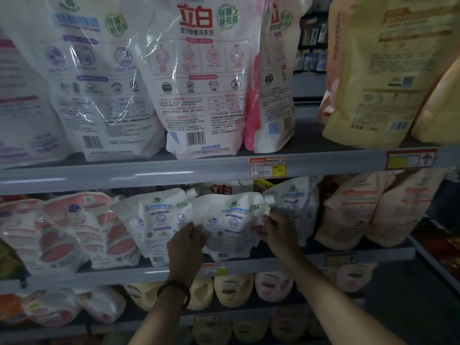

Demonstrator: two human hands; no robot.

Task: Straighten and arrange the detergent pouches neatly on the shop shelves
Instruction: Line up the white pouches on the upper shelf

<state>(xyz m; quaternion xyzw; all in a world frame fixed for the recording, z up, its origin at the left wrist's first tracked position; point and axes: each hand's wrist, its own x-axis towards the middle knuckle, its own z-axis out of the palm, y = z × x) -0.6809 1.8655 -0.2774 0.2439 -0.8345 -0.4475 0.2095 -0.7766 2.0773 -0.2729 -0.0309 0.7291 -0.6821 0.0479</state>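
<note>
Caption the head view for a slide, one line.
Left hand and right hand hold the sides of a white detergent pouch standing on the middle shelf.

Light is dim overall, strongest at the top and fading downward into deep shadow. White glare streaks cross the glossy purple-printed pouch [99, 83] and the red-lettered pouch [201, 95]. The yellow pouch [378, 70] at the upper right is blurred. The left hand [185, 247], right hand [278, 235] and held pouch [229, 220] look murky. The shelf rail [124, 175] bows with wide-angle distortion.

left hand [185, 247] hides the lower left edge of the white pouch [227, 220].
</note>
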